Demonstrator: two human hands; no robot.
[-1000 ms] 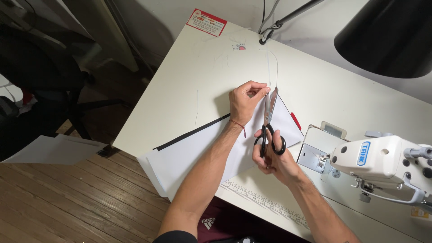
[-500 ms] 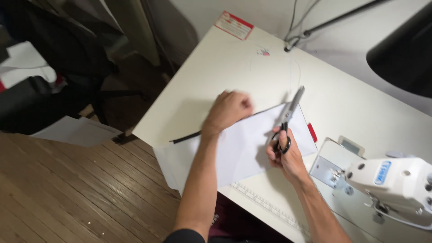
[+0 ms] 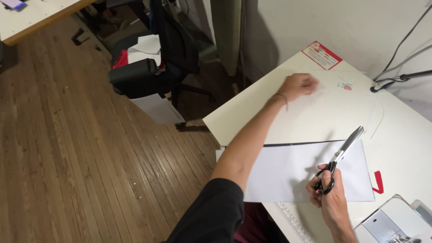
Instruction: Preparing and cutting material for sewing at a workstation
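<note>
My right hand (image 3: 330, 198) grips the black handles of a pair of scissors (image 3: 340, 156), blades together and pointing up and away above a white sheet (image 3: 288, 173) with a black strip along its far edge. My left hand (image 3: 300, 86) reaches far across the pale table (image 3: 279, 117), fingers curled and blurred; whether it holds anything thin I cannot tell. The sheet lies at the table's near edge, between my two arms.
A red-bordered label (image 3: 321, 55) lies at the table's far corner, a small red piece (image 3: 378, 182) right of the sheet. A sewing machine base (image 3: 393, 222) sits at the lower right. A black office chair (image 3: 155, 63) with white and red things stands on the wooden floor. A clear ruler (image 3: 297, 222) lies near my right wrist.
My left hand left the sheet and stretched toward the table's far side. My right hand with the scissors stayed over the sheet. My head turned left, showing more floor and the chair.
</note>
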